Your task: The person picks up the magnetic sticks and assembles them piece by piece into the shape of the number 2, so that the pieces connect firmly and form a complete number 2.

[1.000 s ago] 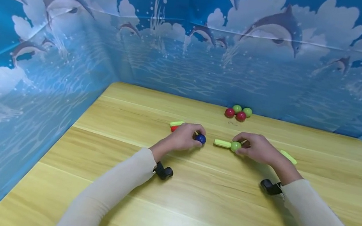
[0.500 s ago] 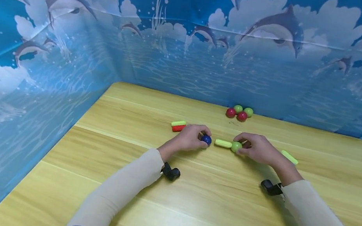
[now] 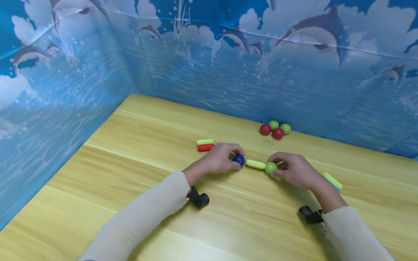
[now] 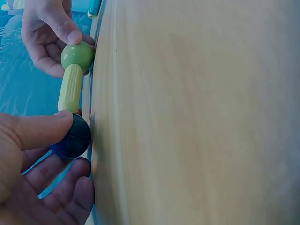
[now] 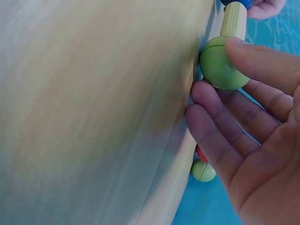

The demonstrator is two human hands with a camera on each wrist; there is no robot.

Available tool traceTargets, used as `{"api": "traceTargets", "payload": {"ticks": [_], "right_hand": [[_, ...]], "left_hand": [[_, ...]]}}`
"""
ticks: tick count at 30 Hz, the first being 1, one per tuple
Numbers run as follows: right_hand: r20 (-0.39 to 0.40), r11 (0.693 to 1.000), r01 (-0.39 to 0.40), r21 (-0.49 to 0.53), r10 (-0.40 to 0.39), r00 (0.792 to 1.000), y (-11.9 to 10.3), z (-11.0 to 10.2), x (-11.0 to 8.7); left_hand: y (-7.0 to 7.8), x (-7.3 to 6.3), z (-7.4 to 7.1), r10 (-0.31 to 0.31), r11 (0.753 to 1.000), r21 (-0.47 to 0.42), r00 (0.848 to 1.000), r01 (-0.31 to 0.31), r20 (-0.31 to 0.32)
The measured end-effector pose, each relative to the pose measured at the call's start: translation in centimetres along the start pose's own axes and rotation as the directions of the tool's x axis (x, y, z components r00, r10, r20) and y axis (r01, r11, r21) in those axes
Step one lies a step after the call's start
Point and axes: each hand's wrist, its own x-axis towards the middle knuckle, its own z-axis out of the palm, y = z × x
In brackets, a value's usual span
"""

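In the head view my left hand (image 3: 224,157) pinches a glossy blue ball (image 3: 239,160) between thumb and fingers. My right hand (image 3: 294,168) pinches a light green ball (image 3: 270,168) on the other side. Between the two balls lies a short ribbed yellow-green rod (image 3: 255,164), its right end joined to the green ball. Its left end comes right up to the blue ball (image 4: 73,137) in the left wrist view, near my left thumb. The right wrist view shows my right thumb on the green ball (image 5: 220,65), with fingertips beneath it.
Two red balls (image 3: 264,130) and two green balls (image 3: 285,128) cluster at the wooden table's back edge. Left of my left hand lie a yellow-green rod (image 3: 205,142) and a red rod (image 3: 205,147). Another yellow-green rod (image 3: 332,180) lies beyond my right wrist, beside a partly hidden blue one.
My left hand has moved right with the blue ball, closing the gap to the rod. My right hand, the green ball and the rod have shifted slightly left.
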Motion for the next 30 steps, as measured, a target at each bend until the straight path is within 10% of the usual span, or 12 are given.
{"api": "traceTargets", "payload": {"ticks": [30], "right_hand": [[-0.007,1.000,-0.010,-0.010,0.010,1.000,0.78,0.12,0.28]], "left_hand": [[0.66,0.42,0.64,-0.028,0.995,0.095,0.997,0.035,-0.069]]}}
